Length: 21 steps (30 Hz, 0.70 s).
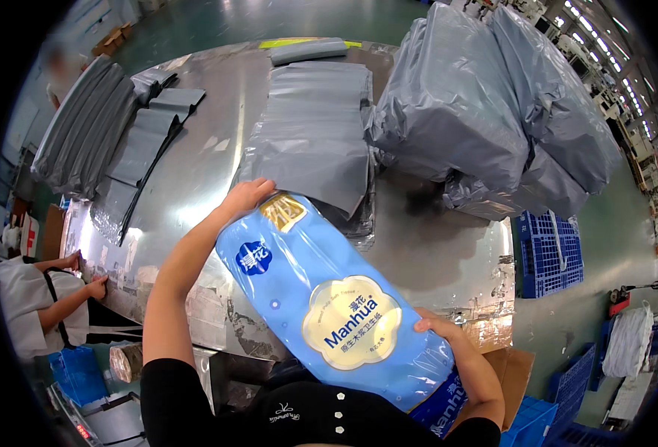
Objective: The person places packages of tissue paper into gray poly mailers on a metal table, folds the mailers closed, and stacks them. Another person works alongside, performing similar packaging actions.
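A long light-blue plastic-wrapped tissue pack (291, 276) slants across my front, over the near part of the metal table. At its far left end, my left hand (250, 197) is closed on the edge. My right hand (437, 326) grips its near right side, the thumb on top and the other fingers hidden beneath. Just past the pack lies a stack of flat grey plastic mailing bags (314, 127), close to my left hand.
Filled grey bags (448, 97) are piled at the table's right. More grey bags (83, 127) lie at the left. A co-worker's hands (90, 277) are at the table's left edge. A blue pallet (551, 253) stands at the right, with a cardboard box (513, 376) below.
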{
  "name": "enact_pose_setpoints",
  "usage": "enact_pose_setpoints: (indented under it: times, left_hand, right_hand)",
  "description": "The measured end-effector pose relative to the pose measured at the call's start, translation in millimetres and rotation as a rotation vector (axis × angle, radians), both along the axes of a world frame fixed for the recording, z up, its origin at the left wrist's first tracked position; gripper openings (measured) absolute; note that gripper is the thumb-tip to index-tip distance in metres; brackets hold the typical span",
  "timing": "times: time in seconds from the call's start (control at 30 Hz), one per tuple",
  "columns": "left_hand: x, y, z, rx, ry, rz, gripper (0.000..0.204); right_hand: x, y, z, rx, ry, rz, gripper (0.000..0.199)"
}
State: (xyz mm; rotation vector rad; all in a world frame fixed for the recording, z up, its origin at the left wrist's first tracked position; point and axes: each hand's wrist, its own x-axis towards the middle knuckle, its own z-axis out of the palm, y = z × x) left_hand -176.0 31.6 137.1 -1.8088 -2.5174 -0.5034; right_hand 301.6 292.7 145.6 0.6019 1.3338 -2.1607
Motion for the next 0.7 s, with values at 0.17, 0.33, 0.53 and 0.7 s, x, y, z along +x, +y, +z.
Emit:
enact_pose_setpoints:
  times: [0.17, 0.33, 0.53, 0.7]
  left_hand:
    - [-8, -32, -5, -0.208, 0.186, -0.135, 0.009]
    - [-4, -45, -24, -0.265, 0.315, -0.124, 0.015]
    - [38, -8, -26, 0.007, -0.061, 0.115, 0.015]
    - [57, 10, 0, 0.001, -0.083, 0.083, 0.021]
  right_hand:
    - [4, -2, 6, 0.058, -0.124, -0.12, 0.093]
    - [39, -10, 24, -0.047, -0.157, -0.431, 0.091]
    - [77, 7, -13, -0.001, -0.178, -0.566, 0.087]
    - [89, 13, -41, 0.015, -0.246, -0.606, 0.081]
